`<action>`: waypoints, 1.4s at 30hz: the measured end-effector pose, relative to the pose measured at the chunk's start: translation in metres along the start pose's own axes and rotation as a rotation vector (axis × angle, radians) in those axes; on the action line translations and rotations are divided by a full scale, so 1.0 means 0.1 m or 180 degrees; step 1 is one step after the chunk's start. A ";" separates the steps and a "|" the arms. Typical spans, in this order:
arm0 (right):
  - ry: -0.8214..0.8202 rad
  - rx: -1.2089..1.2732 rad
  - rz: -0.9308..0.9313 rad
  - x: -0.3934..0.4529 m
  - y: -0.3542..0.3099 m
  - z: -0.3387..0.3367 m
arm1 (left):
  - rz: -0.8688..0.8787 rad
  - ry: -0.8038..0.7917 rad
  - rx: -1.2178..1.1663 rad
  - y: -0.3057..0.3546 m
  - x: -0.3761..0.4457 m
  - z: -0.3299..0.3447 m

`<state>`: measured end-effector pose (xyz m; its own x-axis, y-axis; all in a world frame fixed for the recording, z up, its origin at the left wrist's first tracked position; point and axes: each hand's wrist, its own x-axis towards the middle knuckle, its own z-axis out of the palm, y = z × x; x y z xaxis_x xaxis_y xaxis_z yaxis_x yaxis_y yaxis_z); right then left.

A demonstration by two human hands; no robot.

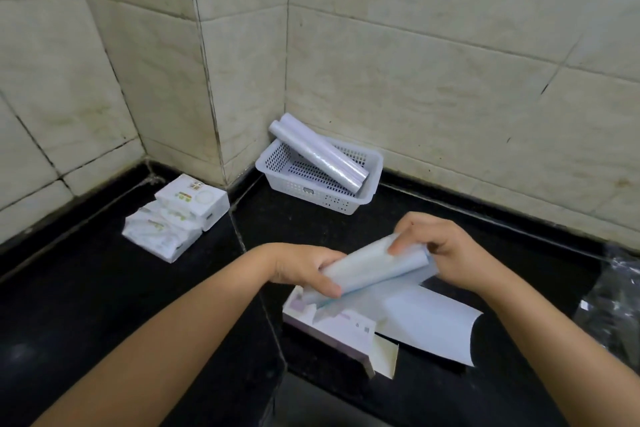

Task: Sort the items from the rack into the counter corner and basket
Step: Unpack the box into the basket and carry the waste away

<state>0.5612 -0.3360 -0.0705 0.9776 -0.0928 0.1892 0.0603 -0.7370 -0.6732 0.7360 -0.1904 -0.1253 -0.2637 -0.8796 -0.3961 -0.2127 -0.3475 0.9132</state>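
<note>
both hands, left hand (304, 270) and right hand (440, 250), are gripping a pale roll (374, 267) at its ends, just in front of the basket (372, 180). two rolls (322, 156) are already lying in the basket; tissue packs (176, 215) are sitting left of it in the worktop (104, 288) corner. this roll seems still unsorted.
</note>
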 end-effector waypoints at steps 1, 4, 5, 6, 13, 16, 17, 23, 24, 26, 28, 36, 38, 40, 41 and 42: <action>-0.0009 0.0067 0.0027 0.04 0.03 0.00 | 0.0003 -0.0181 -0.0305 -0.02 -0.02 -0.04; -0.0026 0.0176 0.0031 0.17 0.15 0.03 | 0.0005 -0.0332 -0.0804 -0.09 -0.02 -0.13; -0.0033 0.0201 0.0042 0.21 0.20 0.04 | -0.0035 -0.0254 -0.0798 -0.09 0.00 -0.15; -0.0035 0.0232 0.0075 0.25 0.26 0.04 | -0.0073 -0.0112 -0.0738 -0.10 0.03 -0.18; -0.0168 0.0595 0.0508 0.41 0.90 -0.03 | -0.0380 0.1140 0.0045 -0.08 0.35 -0.45; -0.0456 0.0700 0.0666 0.46 1.17 -0.10 | -0.0543 0.1486 0.0409 -0.08 0.56 -0.59; -0.0546 0.0709 0.0721 0.49 1.24 -0.12 | -0.0607 0.1558 0.0450 -0.08 0.63 -0.64; -0.0401 -0.1199 0.0265 0.67 1.59 -0.14 | -0.1070 0.1361 0.0372 -0.03 1.00 -0.87; -0.0297 -0.1439 0.0114 0.71 1.65 -0.13 | -0.1175 0.1326 0.0573 -0.02 1.06 -0.89; -0.0425 -0.1875 -0.0125 0.82 1.75 -0.11 | -0.1273 0.1249 0.1002 -0.03 1.15 -0.94; -0.0803 -0.1827 -0.0015 0.92 1.82 -0.06 | -0.1324 0.1151 0.1398 -0.03 1.21 -0.97; -0.1473 -0.1131 0.0412 1.19 1.98 -0.02 | -0.1299 0.0620 0.1932 0.06 1.35 -1.27; -0.1376 -0.1242 0.0243 1.23 2.00 -0.04 | -0.1404 0.0247 0.0976 0.06 1.33 -1.41; -0.1223 -0.1421 0.0073 1.29 1.99 -0.06 | -0.1482 -0.0046 -0.0252 0.05 1.31 -1.56; -0.1134 -0.1589 -0.0090 1.33 1.96 -0.06 | -0.1460 -0.0162 -0.0588 0.02 1.31 -1.61; -0.1036 -0.1835 -0.0320 1.38 1.94 -0.06 | -0.1399 -0.0271 -0.0762 -0.01 1.31 -1.63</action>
<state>0.7064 -0.4959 -0.1711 0.9893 0.1352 -0.0552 0.1252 -0.9797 -0.1568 0.8554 -0.3586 -0.1630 -0.2757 -0.6073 -0.7451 -0.1017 -0.7523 0.6509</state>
